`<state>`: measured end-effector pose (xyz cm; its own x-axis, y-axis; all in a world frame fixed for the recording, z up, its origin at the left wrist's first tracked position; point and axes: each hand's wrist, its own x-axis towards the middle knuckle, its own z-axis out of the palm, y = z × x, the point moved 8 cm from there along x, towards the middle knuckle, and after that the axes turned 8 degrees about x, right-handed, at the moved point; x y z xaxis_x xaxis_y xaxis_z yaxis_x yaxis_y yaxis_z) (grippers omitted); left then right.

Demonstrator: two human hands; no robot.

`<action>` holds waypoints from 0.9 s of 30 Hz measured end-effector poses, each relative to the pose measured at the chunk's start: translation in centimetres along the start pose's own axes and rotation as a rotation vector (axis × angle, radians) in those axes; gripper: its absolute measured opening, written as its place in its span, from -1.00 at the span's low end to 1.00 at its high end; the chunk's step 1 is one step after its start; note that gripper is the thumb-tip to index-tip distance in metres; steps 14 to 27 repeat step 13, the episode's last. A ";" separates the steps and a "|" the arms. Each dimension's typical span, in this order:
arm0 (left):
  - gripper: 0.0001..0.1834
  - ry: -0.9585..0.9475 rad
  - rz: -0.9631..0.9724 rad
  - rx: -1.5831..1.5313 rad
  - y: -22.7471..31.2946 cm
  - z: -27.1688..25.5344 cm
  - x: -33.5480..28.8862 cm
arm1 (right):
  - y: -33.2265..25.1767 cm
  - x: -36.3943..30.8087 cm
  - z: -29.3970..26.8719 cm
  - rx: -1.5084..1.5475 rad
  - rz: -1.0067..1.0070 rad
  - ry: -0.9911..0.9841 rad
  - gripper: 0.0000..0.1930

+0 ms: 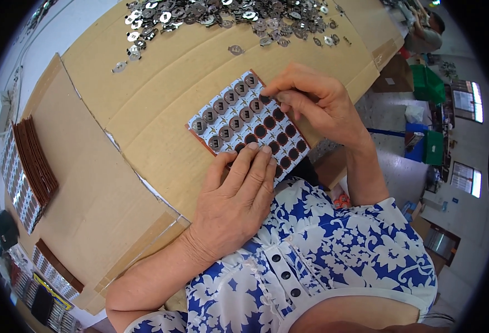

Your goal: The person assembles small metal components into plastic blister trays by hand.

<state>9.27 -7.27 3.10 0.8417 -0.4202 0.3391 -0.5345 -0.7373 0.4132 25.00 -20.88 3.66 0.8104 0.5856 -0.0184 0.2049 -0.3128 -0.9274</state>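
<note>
A square board (202, 143) with a brown edge and a white patterned face lies tilted on the cardboard near my body. Thin silvery metal discs (220, 106) sit in its upper-left rows. Dark round spots (260, 131) fill the rows nearer to me. My left hand (234, 191) rests flat on the board's near-left part, fingers stretched out, covering some spots. At the upper-right edge of the board, the thumb and forefinger of my right hand (314, 102) are pinched together over a dark spot. Whatever they hold is hidden.
Beyond the board lies a heap of loose metal discs (217, 14), with a single disc (235, 50) nearer. Cardboard (150, 100) covers the table. Stacked boards (42, 166) and a lower stack (58, 269) stand at left. A person (425, 36) and green crates (427, 84) are at right.
</note>
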 end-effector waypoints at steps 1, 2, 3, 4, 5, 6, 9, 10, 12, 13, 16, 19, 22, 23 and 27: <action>-0.29 -0.003 0.004 -0.002 0.1 0.1 0.0 | -0.4 0.0 0.0 -0.046 -0.005 0.010 -0.85; -0.29 -0.001 -0.004 -0.006 0.1 0.1 0.1 | -0.4 0.0 0.0 -0.045 -0.002 0.015 -0.85; -0.28 0.002 -0.012 -0.011 0.1 0.1 0.1 | -0.4 0.2 0.0 -0.098 -0.020 -0.003 -0.88; -0.28 0.003 -0.001 -0.005 0.2 0.2 0.1 | -0.4 0.4 0.0 -0.150 -0.038 -0.024 -0.91; -0.28 0.002 0.000 -0.006 0.2 0.2 0.1 | -0.5 0.5 -0.3 -0.150 -0.037 -0.023 -0.91; -0.28 -0.002 0.001 0.002 0.3 0.2 0.2 | -1.1 0.7 -0.1 -0.203 -0.085 -0.077 -0.92; -0.27 -0.009 0.004 0.012 0.4 0.2 0.0 | -1.7 1.1 0.0 -0.317 -0.167 -0.153 -0.91; -0.27 -0.010 0.010 0.016 0.4 0.2 0.0 | -1.9 1.1 0.1 -0.379 -0.202 -0.172 -0.90; -0.26 -0.015 0.011 0.013 0.4 0.3 0.0 | -1.9 1.1 0.3 -0.394 -0.212 -0.172 -0.90; -0.26 -0.020 0.011 0.010 0.4 0.3 -0.1 | -1.9 1.2 0.5 -0.409 -0.221 -0.173 -0.89; -0.26 -0.020 0.011 0.010 0.4 0.3 -0.1 | -1.9 1.2 0.5 -0.409 -0.221 -0.173 -0.89; -0.26 -0.020 0.011 0.010 0.4 0.3 -0.1 | -1.9 1.2 0.5 -0.409 -0.221 -0.173 -0.89; -0.26 -0.020 0.011 0.010 0.4 0.3 -0.1 | -1.9 1.2 0.5 -0.409 -0.221 -0.173 -0.89; -0.26 -0.020 0.011 0.010 0.4 0.3 -0.1 | -1.9 1.2 0.5 -0.409 -0.221 -0.173 -0.89; -0.26 -0.020 0.011 0.010 0.4 0.3 -0.1 | -1.9 1.2 0.5 -0.409 -0.221 -0.173 -0.89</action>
